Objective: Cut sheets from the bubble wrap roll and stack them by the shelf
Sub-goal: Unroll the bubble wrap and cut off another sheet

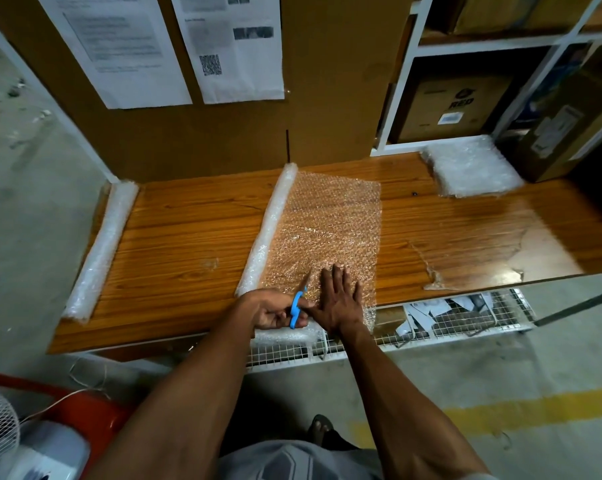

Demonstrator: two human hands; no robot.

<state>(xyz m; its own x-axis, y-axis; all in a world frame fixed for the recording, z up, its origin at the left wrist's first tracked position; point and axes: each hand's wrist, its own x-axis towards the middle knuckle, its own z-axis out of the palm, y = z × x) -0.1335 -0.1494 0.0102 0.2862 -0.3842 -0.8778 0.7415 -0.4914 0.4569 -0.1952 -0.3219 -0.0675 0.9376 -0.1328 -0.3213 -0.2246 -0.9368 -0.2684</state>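
1. My left hand [275, 311] is curled round the blue scissors [296, 308], blades pointing away from me, ready to run a cut just beside the roll
2. My right hand [337, 299] lies flat, fingers straight, pressing the unrolled bubble wrap [327, 223] onto the counter [188, 230] so it won't creep while I cut
3. The bubble wrap roll [270, 230] lies along the sheet's left edge, feeding it; a second roll [100, 251] waits at the counter's left end
4. The stack of cut sheets [471, 168] sits far right against the shelf [400, 84], clear of my cutting line
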